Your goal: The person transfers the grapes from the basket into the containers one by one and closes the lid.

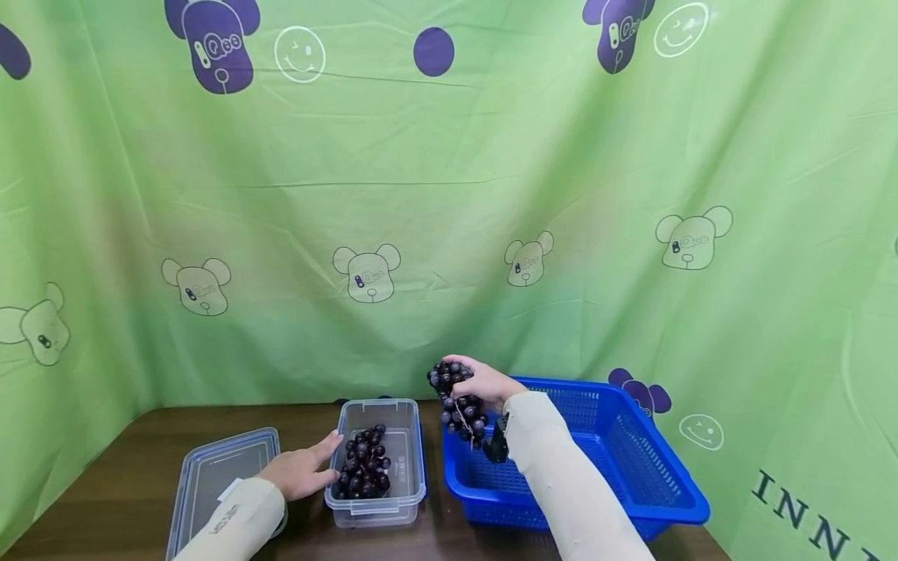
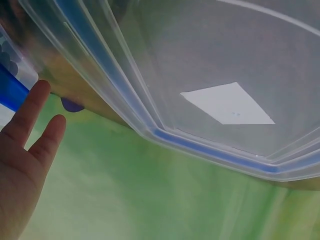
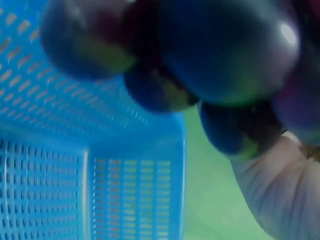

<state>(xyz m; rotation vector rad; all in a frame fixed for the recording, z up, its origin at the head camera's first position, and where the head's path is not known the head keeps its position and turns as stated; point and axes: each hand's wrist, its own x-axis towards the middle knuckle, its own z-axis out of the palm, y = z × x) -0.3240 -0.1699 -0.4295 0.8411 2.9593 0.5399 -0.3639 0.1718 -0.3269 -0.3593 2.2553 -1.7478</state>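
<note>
Nearest us on the dark wooden bench (image 1: 140, 444) lies a clear plastic lid (image 1: 217, 475) with a white label. Our left hand (image 1: 303, 470) rests just beside it, fingers straight and relaxed, fingertips touching the left wall of the clear plastic container (image 1: 403, 460), which holds a small bunch of dark grapes (image 1: 363, 467). To the right stands the blue plastic basket (image 1: 631, 460). Over its near-left corner our right hand (image 1: 484, 383) grips a second bunch of dark purple grapes (image 1: 459, 409), fingers curled round the top (the fruit hangs clear of the basket floor). Behind hangs a green cloth backdrop (image 1: 449, 218) printed with bear faces.
</note>
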